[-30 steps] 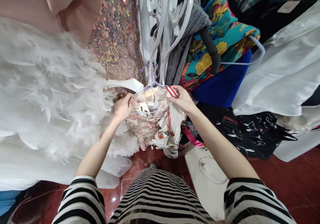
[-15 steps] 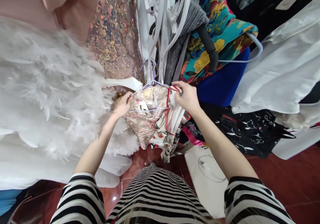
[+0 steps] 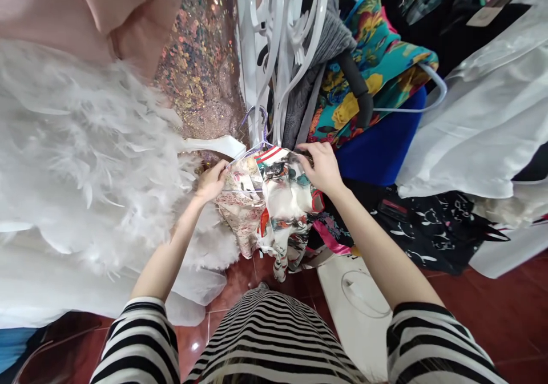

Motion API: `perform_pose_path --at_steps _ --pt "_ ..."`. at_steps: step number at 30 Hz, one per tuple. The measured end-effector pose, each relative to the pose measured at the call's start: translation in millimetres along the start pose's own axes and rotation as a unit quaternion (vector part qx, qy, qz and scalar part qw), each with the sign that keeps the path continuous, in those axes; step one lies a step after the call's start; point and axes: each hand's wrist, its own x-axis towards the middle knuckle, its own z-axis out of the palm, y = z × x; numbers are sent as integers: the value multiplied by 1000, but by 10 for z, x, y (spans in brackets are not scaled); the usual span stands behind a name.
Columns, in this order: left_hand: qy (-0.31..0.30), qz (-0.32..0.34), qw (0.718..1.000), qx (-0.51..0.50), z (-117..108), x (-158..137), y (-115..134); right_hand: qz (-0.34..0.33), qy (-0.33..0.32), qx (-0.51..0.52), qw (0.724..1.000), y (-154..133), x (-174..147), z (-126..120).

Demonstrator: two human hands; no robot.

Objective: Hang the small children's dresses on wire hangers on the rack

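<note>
My left hand [image 3: 213,181] is closed at the left end of a thin purple wire hanger [image 3: 264,127], with the thumb and fingers pinching its corner. A pale floral garment [image 3: 235,210] hangs on that hanger. Over its right half drapes a white printed garment [image 3: 282,193] with red and green striped trim at the top. At the hanger's right end is my right hand [image 3: 324,169], its thumb and forefinger apart at the shoulder of the printed garment. Whether the fingertips touch the cloth is hard to see.
White plastic hangers [image 3: 278,47] hang above. A white feathered garment [image 3: 98,161] and a sequinned one [image 3: 201,59] crowd the left. At right are a teal floral garment [image 3: 363,81] and white satin cloth [image 3: 471,116]. A white panel [image 3: 355,315] rests on the red floor [image 3: 505,310].
The printed garment has flipped leftward across the hanger, its striped trim now along the top. My right hand has let go of the trim and its fingers have parted. The left hand keeps its grip.
</note>
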Motion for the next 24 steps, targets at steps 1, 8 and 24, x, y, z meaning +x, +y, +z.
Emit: perform_pose_path --at_steps 1,8,24 --pt "0 2 1000 -5 1 8 -5 7 -21 -5 1000 93 -16 -48" --pt "-12 27 999 -44 -25 83 -60 64 -146 99 982 424 -50 -188" --pt "-44 69 986 -147 38 202 -198 59 -231 137 962 514 239 -182"
